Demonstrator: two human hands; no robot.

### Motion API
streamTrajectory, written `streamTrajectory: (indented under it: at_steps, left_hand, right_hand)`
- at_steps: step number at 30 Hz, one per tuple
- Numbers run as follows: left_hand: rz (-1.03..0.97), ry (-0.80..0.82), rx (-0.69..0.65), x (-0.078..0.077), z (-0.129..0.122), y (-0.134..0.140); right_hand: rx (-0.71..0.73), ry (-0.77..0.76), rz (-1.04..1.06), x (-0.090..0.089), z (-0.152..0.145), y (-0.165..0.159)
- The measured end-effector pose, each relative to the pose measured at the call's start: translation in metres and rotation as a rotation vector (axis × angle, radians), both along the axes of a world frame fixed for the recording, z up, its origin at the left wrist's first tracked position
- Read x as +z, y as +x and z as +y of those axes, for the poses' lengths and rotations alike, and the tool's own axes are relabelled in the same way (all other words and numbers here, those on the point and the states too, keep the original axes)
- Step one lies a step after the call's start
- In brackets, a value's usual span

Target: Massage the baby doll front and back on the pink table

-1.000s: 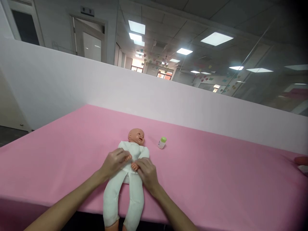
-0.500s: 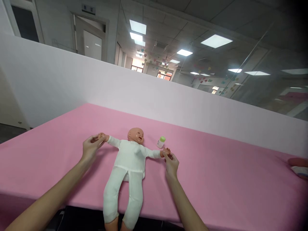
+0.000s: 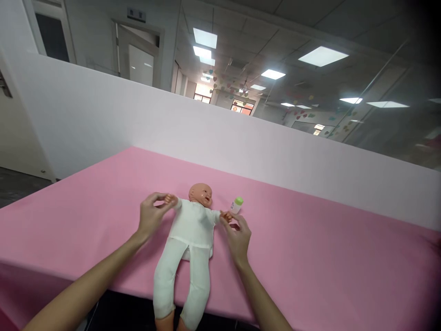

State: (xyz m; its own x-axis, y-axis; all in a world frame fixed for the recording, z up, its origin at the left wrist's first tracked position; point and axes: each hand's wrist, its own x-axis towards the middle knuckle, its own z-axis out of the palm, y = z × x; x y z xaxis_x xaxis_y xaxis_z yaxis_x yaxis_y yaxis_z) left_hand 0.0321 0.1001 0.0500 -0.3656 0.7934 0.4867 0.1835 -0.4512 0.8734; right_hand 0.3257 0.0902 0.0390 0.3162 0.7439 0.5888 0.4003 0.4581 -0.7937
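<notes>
A baby doll point(image 3: 193, 225) in white cloth lies on its back, its bald head away from me and its legs reaching the near edge. My left hand point(image 3: 153, 214) pinches the doll's hand on the left side, thumb and fingers closed round it. On the other side my right hand point(image 3: 238, 232) grips the doll's other hand between thumb and fingers. Both doll arms are bent, the hands close to its shoulders. Just beyond my right hand stands a small clear bottle point(image 3: 236, 205) with a green cap.
The doll lies on a pink-covered table point(image 3: 310, 257). A low white partition point(image 3: 220, 133) with glass above runs along the back. A door point(image 3: 17, 124) stands at the far left.
Both my hands have moved inward, bringing the doll's hands from stretched out sideways to near its shoulders. The view has shifted slightly, and the bottle keeps its place beside the doll.
</notes>
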Motion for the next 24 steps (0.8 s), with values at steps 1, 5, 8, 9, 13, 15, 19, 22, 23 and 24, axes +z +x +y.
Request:
streamTrajectory:
  at_steps: [1, 5, 8, 9, 13, 15, 19, 22, 23, 24]
  left_hand:
    - [0.123, 0.051, -0.046, -0.001, -0.004, 0.008]
    - [0.637, 0.188, -0.164, -0.026, -0.012, 0.034]
    - [0.836, 0.248, -0.138, -0.043, -0.013, 0.043]
    - [0.849, 0.253, -0.138, -0.045, -0.013, 0.043]
    - [0.6, 0.167, -0.188, -0.032, -0.01, 0.029]
    - [0.329, 0.068, -0.148, -0.023, -0.005, 0.011]
    - [-0.187, -0.178, 0.005, -0.02, 0.014, -0.04]
    - [-0.657, -0.42, -0.005, -0.032, 0.029, -0.071]
    - [-0.776, -0.505, -0.01, -0.036, 0.032, -0.078]
    - [-0.857, -0.571, -0.015, -0.039, 0.034, -0.082]
  right_hand:
    - [0.058, 0.066, -0.132, -0.004, -0.005, -0.009]
    - [0.278, 0.289, -0.568, -0.029, -0.023, -0.031]
    - [0.32, 0.351, -0.685, -0.04, -0.027, -0.035]
    - [0.324, 0.349, -0.686, -0.041, -0.025, -0.034]
    - [0.193, 0.201, -0.426, -0.026, -0.011, -0.016]
    - [0.045, 0.045, -0.159, -0.015, -0.001, 0.003]
    - [-0.145, -0.228, 0.358, -0.011, 0.014, 0.048]
    - [-0.174, -0.385, 0.659, -0.028, 0.019, 0.074]
    - [-0.169, -0.412, 0.716, -0.034, 0.019, 0.079]
    - [-0.161, -0.423, 0.741, -0.039, 0.02, 0.082]
